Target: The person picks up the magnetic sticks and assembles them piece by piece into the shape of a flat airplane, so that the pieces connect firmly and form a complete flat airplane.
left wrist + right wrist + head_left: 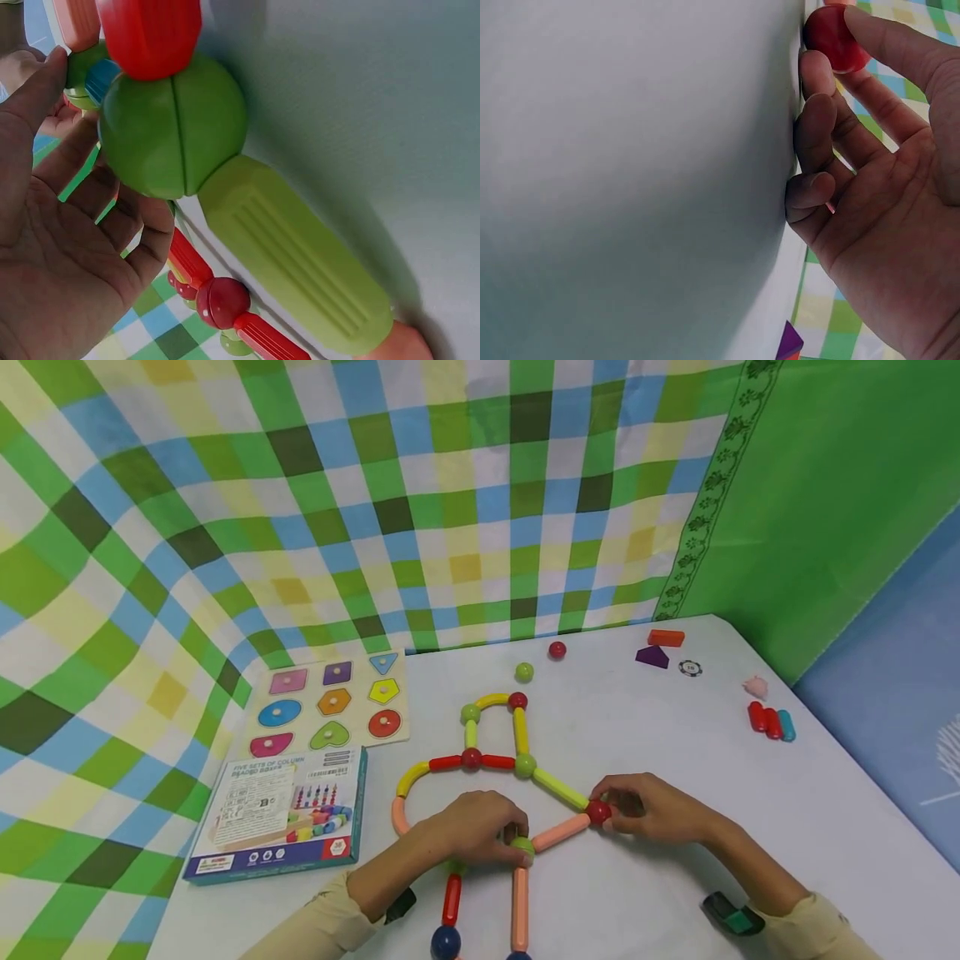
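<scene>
My left hand (480, 831) pinches a green ball (523, 845) between thumb and fingers. A pink stick (561, 832) joins that ball to a red ball (598, 812), which my right hand (652, 807) pinches. From the red ball, a lime stick (561, 788) slants up to another green ball (525, 766). These belong to a figure of sticks and balls lying on the table. Below the left hand, another pink stick (521, 906) and a red stick (452, 900) run toward me. In the left wrist view, a nearer green ball (172, 127) joins a red stick and a lime one.
To the left lie a shape puzzle board (356, 727) and a beaded-block box (285, 818). Behind the figure are a loose green ball (524, 672) and red ball (557, 650). Small pieces, including a purple one (652, 657) and red cylinders (757, 717), lie far right.
</scene>
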{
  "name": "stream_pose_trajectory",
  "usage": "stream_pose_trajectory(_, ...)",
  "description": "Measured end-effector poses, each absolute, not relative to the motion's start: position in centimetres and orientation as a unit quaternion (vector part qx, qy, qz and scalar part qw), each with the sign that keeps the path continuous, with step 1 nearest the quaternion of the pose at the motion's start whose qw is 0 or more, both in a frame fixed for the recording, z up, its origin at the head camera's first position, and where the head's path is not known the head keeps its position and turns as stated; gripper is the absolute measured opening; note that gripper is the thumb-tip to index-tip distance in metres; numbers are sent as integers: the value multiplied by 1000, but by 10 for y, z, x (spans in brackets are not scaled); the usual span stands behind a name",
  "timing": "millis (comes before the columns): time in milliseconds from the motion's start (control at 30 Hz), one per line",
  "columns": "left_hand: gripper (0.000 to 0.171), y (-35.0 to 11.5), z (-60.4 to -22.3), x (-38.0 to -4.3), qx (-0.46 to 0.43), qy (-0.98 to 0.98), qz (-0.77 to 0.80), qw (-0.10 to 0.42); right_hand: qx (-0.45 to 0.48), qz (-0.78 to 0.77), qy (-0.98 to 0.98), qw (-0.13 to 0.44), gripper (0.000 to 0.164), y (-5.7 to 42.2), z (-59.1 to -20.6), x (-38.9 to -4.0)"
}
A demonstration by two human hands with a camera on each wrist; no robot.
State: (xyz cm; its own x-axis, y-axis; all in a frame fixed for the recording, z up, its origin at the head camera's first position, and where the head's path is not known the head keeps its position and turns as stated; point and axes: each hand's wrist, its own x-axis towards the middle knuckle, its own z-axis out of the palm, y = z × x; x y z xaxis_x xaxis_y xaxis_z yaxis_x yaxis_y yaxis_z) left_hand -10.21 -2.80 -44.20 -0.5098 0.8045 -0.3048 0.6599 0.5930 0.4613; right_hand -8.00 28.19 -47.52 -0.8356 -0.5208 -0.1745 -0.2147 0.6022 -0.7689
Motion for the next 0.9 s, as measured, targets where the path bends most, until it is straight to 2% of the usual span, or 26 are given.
stream_pose_trajectory(433, 25, -24, -445, -99, 418, 858, 158, 252, -194, -399, 872, 206, 37, 285, -475, -81)
stream_pose_trajectory(567, 32, -31, -444, -102, 410, 859, 176, 248, -193, -405, 871, 202, 38, 285, -476, -81)
stream_pose_trajectory(667, 36, -48, -438, -113, 376, 880, 201, 210, -197, -411, 868, 198, 38, 284, -476, -81)
stream_pose_trajectory(800, 32, -80, -434, -138, 301, 925, 207, 107, -198, -410, 868, 196, 38, 284, -476, -82)
stream_pose_trajectory(900, 31, -100, -440, -154, 252, 949, 180, 65, -195, -404, 873, 192, 38, 284, -477, -82)
